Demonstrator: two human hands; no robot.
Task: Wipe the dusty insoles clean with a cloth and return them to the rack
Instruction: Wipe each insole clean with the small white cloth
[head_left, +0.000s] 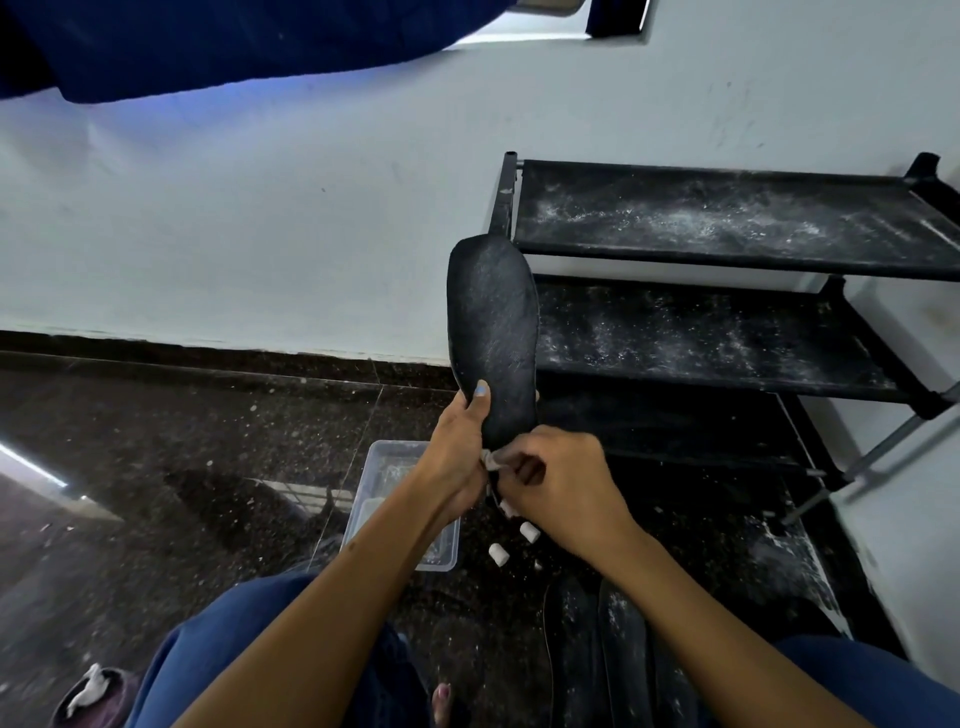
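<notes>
Before the rack (727, 223), above the dark floor (182, 441), we held one black insole (493, 332) upright, its toe end pointing up. Our left hand (457, 447) gripped its lower part, thumb pressed on the dusty face. Our right hand (561, 483) pinched a small pale cloth (491, 460) against the heel end. More insoles (618, 644) lay on the floor near our knees, beside a clear plastic tray (395, 467). White dust speckled both upper rack shelves.
</notes>
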